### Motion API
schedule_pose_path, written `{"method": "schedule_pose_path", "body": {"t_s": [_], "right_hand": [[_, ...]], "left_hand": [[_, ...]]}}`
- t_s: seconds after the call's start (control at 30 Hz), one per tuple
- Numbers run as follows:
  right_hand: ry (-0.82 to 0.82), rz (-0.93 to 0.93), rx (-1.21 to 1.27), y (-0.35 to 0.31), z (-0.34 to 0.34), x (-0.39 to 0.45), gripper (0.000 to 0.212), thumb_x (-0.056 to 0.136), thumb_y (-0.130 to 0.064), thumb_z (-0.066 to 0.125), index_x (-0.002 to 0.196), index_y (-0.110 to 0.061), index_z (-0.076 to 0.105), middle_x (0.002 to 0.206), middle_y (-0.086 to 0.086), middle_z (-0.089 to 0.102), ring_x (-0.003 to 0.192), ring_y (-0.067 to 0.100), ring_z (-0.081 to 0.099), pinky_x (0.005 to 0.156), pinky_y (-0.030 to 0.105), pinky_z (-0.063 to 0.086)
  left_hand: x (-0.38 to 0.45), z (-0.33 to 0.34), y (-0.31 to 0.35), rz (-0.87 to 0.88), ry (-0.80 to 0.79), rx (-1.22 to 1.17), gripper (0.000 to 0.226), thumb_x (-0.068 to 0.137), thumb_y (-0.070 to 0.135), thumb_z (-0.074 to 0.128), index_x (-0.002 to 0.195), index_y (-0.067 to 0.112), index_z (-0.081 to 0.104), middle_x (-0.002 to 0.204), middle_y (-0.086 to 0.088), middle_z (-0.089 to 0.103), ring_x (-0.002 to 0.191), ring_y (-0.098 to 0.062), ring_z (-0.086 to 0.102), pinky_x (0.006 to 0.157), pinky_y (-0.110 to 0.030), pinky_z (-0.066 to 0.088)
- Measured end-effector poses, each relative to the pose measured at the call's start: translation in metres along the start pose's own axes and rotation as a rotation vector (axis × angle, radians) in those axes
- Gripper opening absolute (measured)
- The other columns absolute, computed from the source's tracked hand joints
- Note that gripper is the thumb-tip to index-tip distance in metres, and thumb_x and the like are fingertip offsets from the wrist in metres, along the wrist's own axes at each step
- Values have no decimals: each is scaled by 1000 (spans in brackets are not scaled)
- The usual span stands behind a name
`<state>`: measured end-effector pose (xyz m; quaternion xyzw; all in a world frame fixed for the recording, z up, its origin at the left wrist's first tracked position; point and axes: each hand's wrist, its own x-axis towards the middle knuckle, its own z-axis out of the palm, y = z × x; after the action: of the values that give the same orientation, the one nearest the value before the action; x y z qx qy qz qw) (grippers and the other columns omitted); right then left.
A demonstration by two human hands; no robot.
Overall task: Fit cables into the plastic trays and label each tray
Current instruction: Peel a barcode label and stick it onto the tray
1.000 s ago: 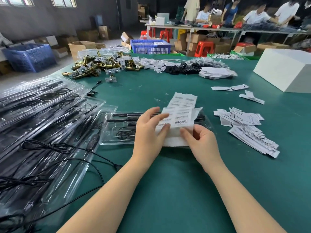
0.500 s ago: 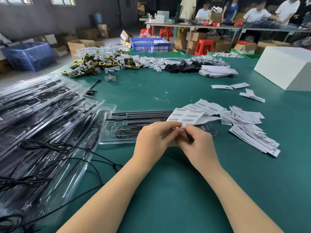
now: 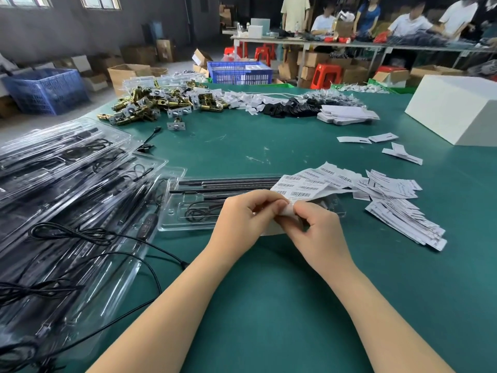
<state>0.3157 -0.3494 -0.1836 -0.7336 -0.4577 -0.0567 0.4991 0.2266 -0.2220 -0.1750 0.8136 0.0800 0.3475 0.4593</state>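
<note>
Barcode label sheet point(image 3: 304, 184) has been lowered flat over the clear tray point(image 3: 188, 211); its near corner is pinched by left hand point(image 3: 246, 214) and right hand point(image 3: 316, 227), so peeling is judged underway.

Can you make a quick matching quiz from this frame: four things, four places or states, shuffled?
Things:
1. label sheet
2. white box
3. brass latches
4. tray stack

Places or states:
A. far right of the table
B. pinched by both hands
C. left edge, with cables inside
D. piled at the far left of the table

Pairs: 1-B, 2-A, 3-D, 4-C
</note>
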Motion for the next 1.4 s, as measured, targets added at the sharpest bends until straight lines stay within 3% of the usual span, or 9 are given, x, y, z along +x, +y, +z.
{"method": "schedule_pose_path", "body": {"t_s": [0.1,0.27,0.47,0.6,0.8,0.97,1.07,1.23,1.4], "right_hand": [[16,38,-14,2,2,1,50,84,-19,73,58,-30,32,56,-9,38,55,9,29,50,19,24],[-17,140,2,10,0,1,11,90,-26,67,83,-18,64,73,-8,63,70,11,54,65,23,45],[-68,286,-141,23,-8,8,28,100,-30,47,90,-6,58,79,7,61,81,27,52,70,37,42],[-59,381,-166,21,-12,11,26,102,-28,41,91,-10,56,79,4,60,79,27,54,70,36,41],[-38,561,-368,26,-40,18,25,98,-27,36,88,-13,54,92,9,61,90,31,53,84,42,43],[137,737,296,26,-61,23,25,94,-12,40,89,-16,64,76,-2,67,68,12,58,61,25,42],[-114,814,369,24,-70,20,26,94,-12,40,76,-14,59,56,0,58,49,13,46,49,26,30],[-629,880,-230,17,-76,9,22,90,-27,53,71,-17,55,58,-4,58,47,13,47,45,18,32],[-347,590,-847,13,-75,8,56,75,-41,73,125,-27,50,124,4,49,114,26,46,94,37,44]], "left_hand": [[2,-3,2,-89,109,-132,14,91,17,64,84,27,71,83,13,72,80,-4,65,75,-20,51],[14,-22,2,-382,479,-518,20,97,21,58,79,19,68,73,0,69,72,-15,64,75,-32,57],[19,-52,-17,-430,865,-245,19,95,38,58,77,32,60,87,12,63,82,-1,61,91,-32,44],[20,-55,-27,-531,746,-29,22,93,44,55,75,33,59,104,5,65,111,-25,57,110,-58,28],[19,-44,-33,-513,617,-186,15,93,37,59,81,30,63,90,6,67,88,-19,60,85,-37,48],[18,-32,-34,-435,534,-84,15,91,40,62,77,34,65,84,15,68,84,-7,62,82,-30,49],[16,-34,-35,-404,560,-29,16,91,40,61,77,35,64,86,15,69,92,-9,64,84,-28,49],[13,-35,-32,-402,560,-6,14,92,39,60,80,34,64,87,11,69,91,-12,64,79,-28,49],[9,-28,-25,-372,530,33,15,92,39,60,77,38,65,83,16,68,85,-8,63,71,-16,43]]}}
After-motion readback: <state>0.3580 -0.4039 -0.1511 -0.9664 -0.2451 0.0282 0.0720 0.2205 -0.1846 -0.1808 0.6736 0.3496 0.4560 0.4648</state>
